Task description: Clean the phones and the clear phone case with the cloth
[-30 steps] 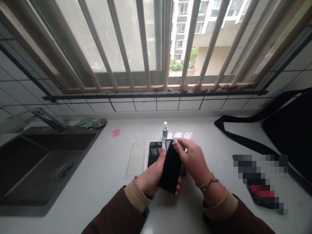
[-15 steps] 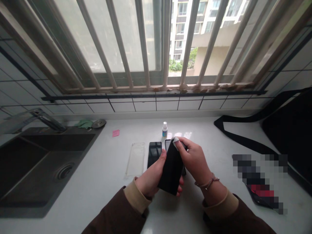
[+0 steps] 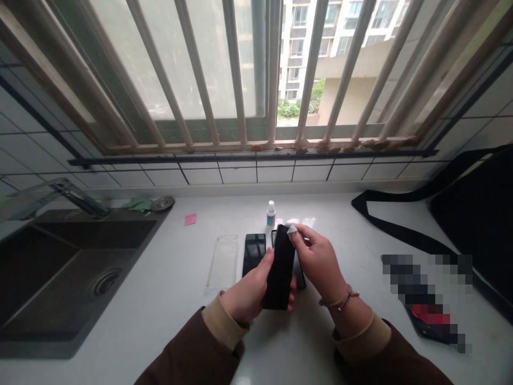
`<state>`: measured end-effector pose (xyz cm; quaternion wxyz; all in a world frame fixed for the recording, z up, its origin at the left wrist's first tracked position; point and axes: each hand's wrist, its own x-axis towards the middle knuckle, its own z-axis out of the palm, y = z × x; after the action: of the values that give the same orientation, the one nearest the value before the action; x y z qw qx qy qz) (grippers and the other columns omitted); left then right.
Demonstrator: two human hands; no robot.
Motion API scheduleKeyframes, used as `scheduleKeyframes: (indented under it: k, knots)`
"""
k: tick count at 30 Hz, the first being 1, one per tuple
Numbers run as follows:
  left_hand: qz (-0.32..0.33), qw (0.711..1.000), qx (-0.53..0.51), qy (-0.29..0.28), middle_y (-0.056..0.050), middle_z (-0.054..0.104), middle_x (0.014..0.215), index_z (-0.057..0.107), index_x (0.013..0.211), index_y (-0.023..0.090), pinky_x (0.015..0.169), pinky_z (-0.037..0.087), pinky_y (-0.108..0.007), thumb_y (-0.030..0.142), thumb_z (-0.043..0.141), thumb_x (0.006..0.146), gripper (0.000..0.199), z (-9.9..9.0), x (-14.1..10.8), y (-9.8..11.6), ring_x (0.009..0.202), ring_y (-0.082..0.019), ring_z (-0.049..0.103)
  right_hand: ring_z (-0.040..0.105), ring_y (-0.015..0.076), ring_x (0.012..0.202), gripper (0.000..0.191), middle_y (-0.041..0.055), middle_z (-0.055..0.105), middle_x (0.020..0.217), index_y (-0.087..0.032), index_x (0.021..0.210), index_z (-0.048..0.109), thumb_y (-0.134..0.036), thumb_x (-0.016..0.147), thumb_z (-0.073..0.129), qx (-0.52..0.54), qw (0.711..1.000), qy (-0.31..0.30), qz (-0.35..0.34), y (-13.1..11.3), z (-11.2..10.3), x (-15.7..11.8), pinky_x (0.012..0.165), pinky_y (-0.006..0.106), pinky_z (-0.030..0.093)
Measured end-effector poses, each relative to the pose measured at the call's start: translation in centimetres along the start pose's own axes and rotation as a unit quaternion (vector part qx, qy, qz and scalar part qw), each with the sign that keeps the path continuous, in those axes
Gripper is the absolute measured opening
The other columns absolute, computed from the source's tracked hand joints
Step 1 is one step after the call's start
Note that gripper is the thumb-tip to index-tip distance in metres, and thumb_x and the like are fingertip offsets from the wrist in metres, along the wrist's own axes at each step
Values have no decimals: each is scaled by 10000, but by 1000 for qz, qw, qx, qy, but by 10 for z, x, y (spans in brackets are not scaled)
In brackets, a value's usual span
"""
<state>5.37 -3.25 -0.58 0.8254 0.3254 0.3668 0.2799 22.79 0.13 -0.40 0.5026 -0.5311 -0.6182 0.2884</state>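
My left hand [image 3: 250, 286] is wrapped round a black smartphone [image 3: 278, 272], thumb on its near face and fingertips showing at its right edge. At the phone's top right corner, my right hand [image 3: 318, 254] pinches a small white wipe [image 3: 292, 230] and presses it to the edge. Behind the held phone, a dark-rimmed phone case [image 3: 301, 278] lies on the counter, mostly covered. A second phone [image 3: 255, 248] lies flat to the left, its lower part hidden by my left hand. Further left is a clear phone case [image 3: 223, 262].
A small white spray bottle [image 3: 271, 214] stands behind the phones on the white counter [image 3: 168, 299]. To its left lies a pink sticky note [image 3: 191, 219]. A dark sink [image 3: 72, 283] with a faucet [image 3: 80, 198] is at left. At right are a black bag strap [image 3: 401, 230] and a blurred-out item [image 3: 428, 310].
The held phone has turned more upright, its lower end swinging up a little. My right hand with the wipe stays at the top corner, shifted only slightly.
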Motion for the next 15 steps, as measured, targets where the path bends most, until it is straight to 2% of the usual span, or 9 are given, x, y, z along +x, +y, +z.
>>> scheduleKeyframes:
  k: [3, 7, 12, 15]
  knots:
    - [-38, 999, 29, -6, -142, 677, 895, 742, 1006, 75, 569, 592, -301, 788, 320, 1003, 829, -1, 1, -4, 649, -185, 676, 710, 269, 1112, 274, 74, 783, 1173, -248, 1151, 753, -419, 1072, 554, -42, 996, -8, -77, -2, 1, -1, 987, 411, 536]
    - [-53, 998, 12, -20, -142, 678, 868, 725, 1019, 86, 537, 592, -297, 814, 275, 991, 856, -1, 2, -4, 635, -192, 681, 678, 268, 1101, 217, 83, 763, 1128, -243, 1130, 712, -318, 1094, 512, -84, 981, -36, -170, -3, 0, 2, 986, 436, 534]
    - [-52, 996, -50, -47, -131, 674, 855, 706, 1093, 96, 541, 601, -316, 842, 225, 975, 895, 0, 4, -1, 635, -200, 685, 604, 282, 1236, 197, 106, 709, 1288, -237, 1106, 693, -197, 1083, 501, -141, 951, -68, -267, -5, -1, 4, 1090, 500, 497]
    - [-41, 996, -77, -36, -132, 670, 812, 705, 1074, 92, 539, 590, -315, 858, 250, 961, 898, 2, 5, -2, 628, -203, 675, 542, 308, 1339, 198, 126, 656, 1378, -233, 1120, 691, -162, 1065, 515, -166, 936, -95, -295, -5, -1, 2, 1137, 546, 483]
